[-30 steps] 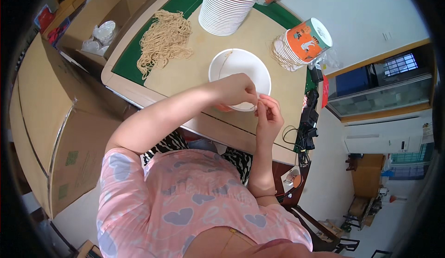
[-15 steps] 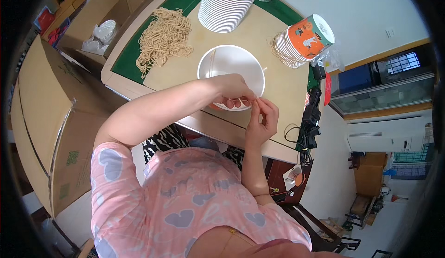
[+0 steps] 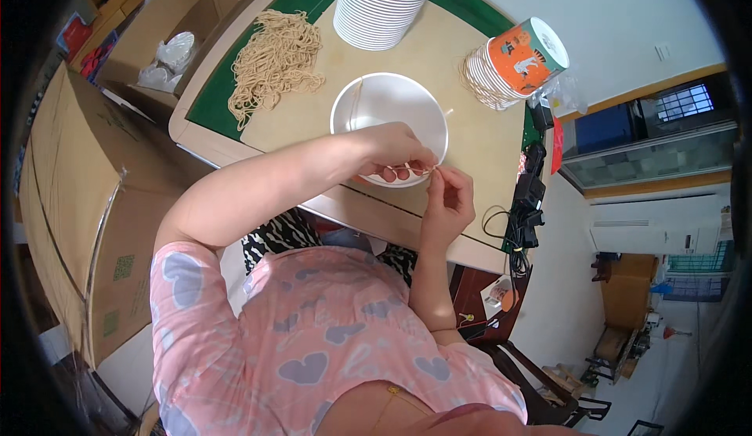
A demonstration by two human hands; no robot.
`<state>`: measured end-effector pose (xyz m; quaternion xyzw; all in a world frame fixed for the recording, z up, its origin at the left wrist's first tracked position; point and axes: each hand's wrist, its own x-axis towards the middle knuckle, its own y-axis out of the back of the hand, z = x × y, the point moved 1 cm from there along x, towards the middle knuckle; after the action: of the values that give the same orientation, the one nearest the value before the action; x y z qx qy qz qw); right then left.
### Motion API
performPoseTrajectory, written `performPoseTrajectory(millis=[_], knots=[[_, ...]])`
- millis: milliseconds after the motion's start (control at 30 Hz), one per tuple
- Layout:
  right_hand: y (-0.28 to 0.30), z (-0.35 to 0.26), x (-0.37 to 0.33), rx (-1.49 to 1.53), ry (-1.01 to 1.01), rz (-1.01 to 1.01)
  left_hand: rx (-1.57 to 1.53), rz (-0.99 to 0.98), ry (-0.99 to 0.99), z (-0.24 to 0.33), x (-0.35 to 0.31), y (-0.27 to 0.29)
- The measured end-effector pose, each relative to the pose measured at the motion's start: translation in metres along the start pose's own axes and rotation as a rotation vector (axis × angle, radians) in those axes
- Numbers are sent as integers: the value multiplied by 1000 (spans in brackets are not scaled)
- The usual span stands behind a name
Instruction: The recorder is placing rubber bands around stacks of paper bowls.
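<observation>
My left hand [image 3: 401, 152] reaches across the near side of a white round paper bucket [image 3: 392, 95], its fingers curled with a thin tan string [image 3: 413, 170] running over them. Fingertips of my right hand [image 3: 450, 199] pinch the same string right beside the left fingertips, at the bucket's near right rim. A strand of string [image 3: 357, 101] also lies along the inside wall of the bucket. The bucket's near side is mostly hidden by my left hand and forearm.
A heap of tan string [image 3: 274, 64] lies on the table's left. Tall stacked paper buckets [image 3: 380, 9] stand behind, and a tilted orange bucket stack [image 3: 513, 64] with string sits at right. Black power adapters [image 3: 529, 189] line the right edge. Cardboard boxes [image 3: 125, 224] stand left.
My hands stay together over the bucket's near rim with the string pinched. The right hand has shifted very slightly to the right; otherwise the scene looks the same.
</observation>
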<state>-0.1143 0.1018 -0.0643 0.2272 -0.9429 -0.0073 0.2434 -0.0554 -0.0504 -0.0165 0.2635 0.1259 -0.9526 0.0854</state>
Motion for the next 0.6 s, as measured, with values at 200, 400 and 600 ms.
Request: performPoseTrajectory(millis=[200, 400, 600], knots=[[-1, -9, -1, 76, -59, 31, 37, 13, -47, -3, 2, -2], [-1, -9, -1, 49, -19, 42, 22, 14, -55, -5, -2, -2], [3, -4, -3, -38, 57, 10, -34, 10, -89, -2, -4, -4]])
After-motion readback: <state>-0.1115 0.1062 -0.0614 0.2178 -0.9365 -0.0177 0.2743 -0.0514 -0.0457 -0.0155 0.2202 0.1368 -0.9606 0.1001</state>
